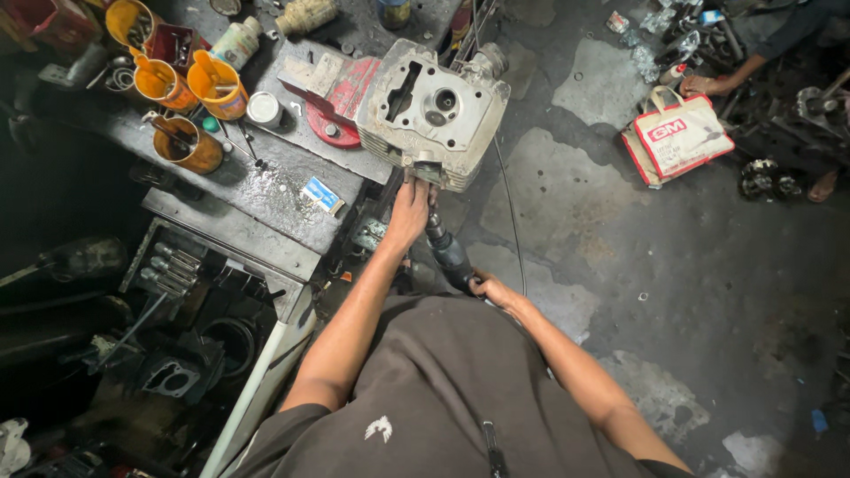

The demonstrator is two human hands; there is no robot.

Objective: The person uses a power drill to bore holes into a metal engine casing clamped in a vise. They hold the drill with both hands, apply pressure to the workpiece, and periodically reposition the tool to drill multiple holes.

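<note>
A grey metal engine cylinder head is clamped in a red bench vise at the edge of a dirty workbench. My left hand grips the front of a dark power tool right below the cylinder head, pressing its tip against the head's lower edge. My right hand holds the tool's rear body near my waist. A thin black cable runs from the tool up past the cylinder head.
Several orange tins with tools, a white bottle and a small blue box sit on the bench. On the stained concrete floor, a white and red bag lies at the right, where another person's hand reaches among metal parts.
</note>
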